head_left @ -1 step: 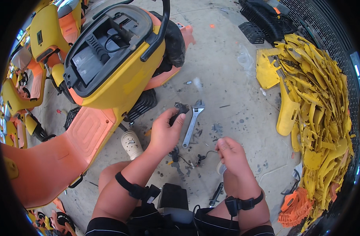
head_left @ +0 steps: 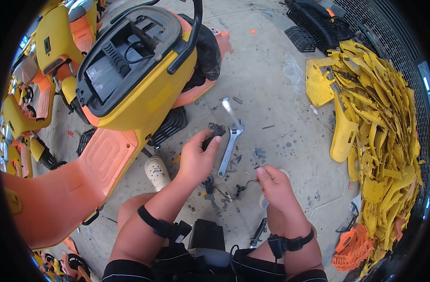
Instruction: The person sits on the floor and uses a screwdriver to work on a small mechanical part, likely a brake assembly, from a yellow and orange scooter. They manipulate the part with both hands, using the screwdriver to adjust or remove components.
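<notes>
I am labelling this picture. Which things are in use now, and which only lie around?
In use: left hand gripping a small black part; right hand pinching a thin black wire.
Lying around: adjustable wrench, yellow panel pile, white shoe.

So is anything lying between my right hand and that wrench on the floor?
Nothing large: between the right hand and the wrench there is only bare concrete floor with small dark debris. The left hand sits just beside the wrench.
</notes>
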Demonstrator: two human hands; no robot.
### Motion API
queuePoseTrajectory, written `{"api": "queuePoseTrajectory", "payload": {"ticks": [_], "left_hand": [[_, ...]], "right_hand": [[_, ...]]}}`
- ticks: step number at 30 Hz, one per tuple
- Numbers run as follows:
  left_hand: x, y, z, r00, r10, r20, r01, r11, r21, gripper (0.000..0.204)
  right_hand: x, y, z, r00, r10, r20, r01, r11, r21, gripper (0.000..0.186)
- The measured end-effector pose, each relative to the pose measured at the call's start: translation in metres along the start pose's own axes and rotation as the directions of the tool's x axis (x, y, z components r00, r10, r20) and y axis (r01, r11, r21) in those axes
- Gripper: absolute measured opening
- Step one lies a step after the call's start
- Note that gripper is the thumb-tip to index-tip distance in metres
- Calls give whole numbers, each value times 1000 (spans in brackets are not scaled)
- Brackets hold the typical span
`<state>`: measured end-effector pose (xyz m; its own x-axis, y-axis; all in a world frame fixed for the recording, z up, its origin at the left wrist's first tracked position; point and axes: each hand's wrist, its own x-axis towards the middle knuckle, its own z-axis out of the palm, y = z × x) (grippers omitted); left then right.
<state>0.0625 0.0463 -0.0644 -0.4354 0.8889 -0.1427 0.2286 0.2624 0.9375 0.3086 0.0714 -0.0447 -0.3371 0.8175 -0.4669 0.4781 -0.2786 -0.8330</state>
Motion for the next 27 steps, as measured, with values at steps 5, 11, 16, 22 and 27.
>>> {"api": "queuePoseTrajectory", "payload": {"ticks": [5,11,16,22,27], "left_hand": [[3,1,-1,999,-37,-17,36,999,-28,38],[7,1,0,996,-69,-55,63,992,-107,47],[7,8,-3,993,-115,21,117,986,-115,49],[6,4,3,1000,-6,-15,5,999,-36,48],[5,0,6,998,49,-26,-48,998,26,47]], "right_hand": [[-2,3,4,999,-45,28,50,961,-272,39],[-4,6,1,995,-93,30,97,958,-269,38],[-2,8,-4,998,-43,49,55,954,-294,39],[-3,9,-10,998,-30,52,44,951,-305,39],[-6,4,-15,998,-7,55,22,960,-278,39]]}}
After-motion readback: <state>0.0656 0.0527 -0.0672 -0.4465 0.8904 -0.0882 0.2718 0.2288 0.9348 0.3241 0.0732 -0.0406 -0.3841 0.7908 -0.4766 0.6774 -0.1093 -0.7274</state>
